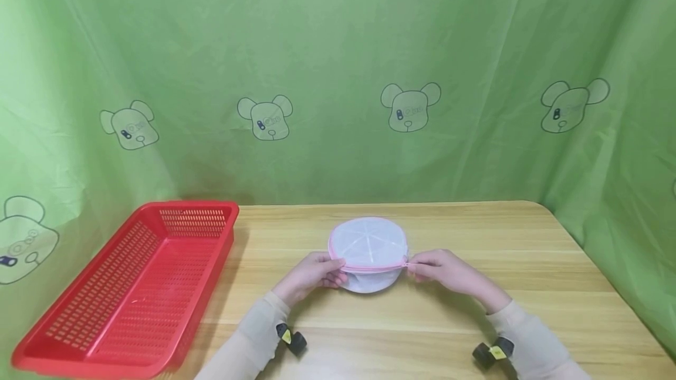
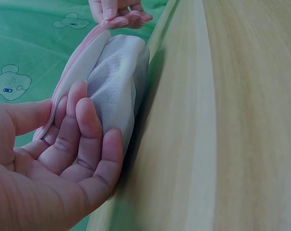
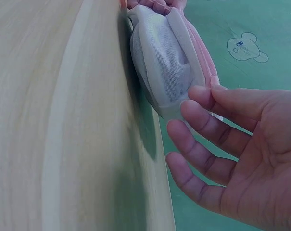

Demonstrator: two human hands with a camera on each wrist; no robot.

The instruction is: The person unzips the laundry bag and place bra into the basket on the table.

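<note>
A round white mesh laundry bag with a pink zipper around its top rim stands on the table in the head view. My left hand grips the bag's left rim, thumb on top and fingers curled beneath; the left wrist view shows the mesh side against those fingers. At the right end of the zipper, my right hand pinches the zipper pull between thumb and index finger. Its other fingers are spread, apart from the bag.
A red plastic basket with slatted sides stands on the left of the wooden table. Green cloth printed with bear heads hangs behind the table and at both sides.
</note>
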